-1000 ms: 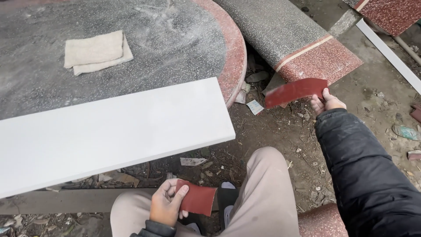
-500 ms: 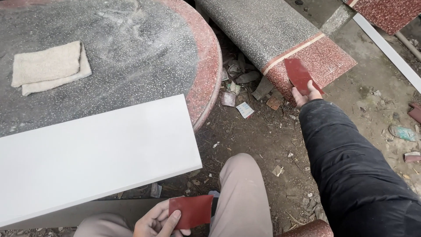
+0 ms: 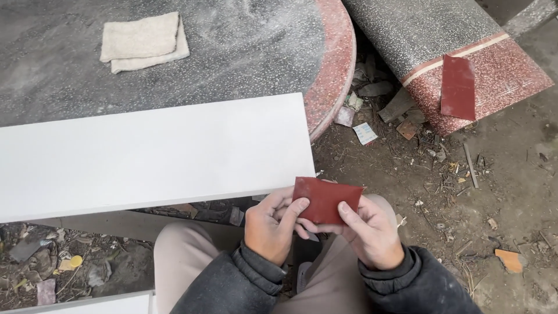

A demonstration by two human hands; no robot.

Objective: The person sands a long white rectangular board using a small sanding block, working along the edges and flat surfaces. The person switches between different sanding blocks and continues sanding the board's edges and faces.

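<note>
Both my hands hold one small dark red sheet of sandpaper [image 3: 325, 199] over my lap. My left hand [image 3: 272, 225] pinches its left edge with the thumb on top. My right hand [image 3: 371, 231] grips its lower right edge. Just above the sheet lies a long white board [image 3: 151, 154], resting across a round grey stone slab with a red rim [image 3: 340, 64]. A second dark red sandpaper sheet [image 3: 458, 87] lies flat on a red-and-grey stone slab [image 3: 494, 70] at the upper right, away from both hands.
A folded beige cloth [image 3: 142, 40] lies on the dusty round slab at the upper left. Scraps of paper, stone chips and litter [image 3: 365, 132] cover the dirt ground between the slabs. Another white board edge [image 3: 110, 303] shows at the bottom left.
My right hand left the larger red sheet on the slab at the upper right and came back to my lap. It now grips the small sheet together with my left hand.
</note>
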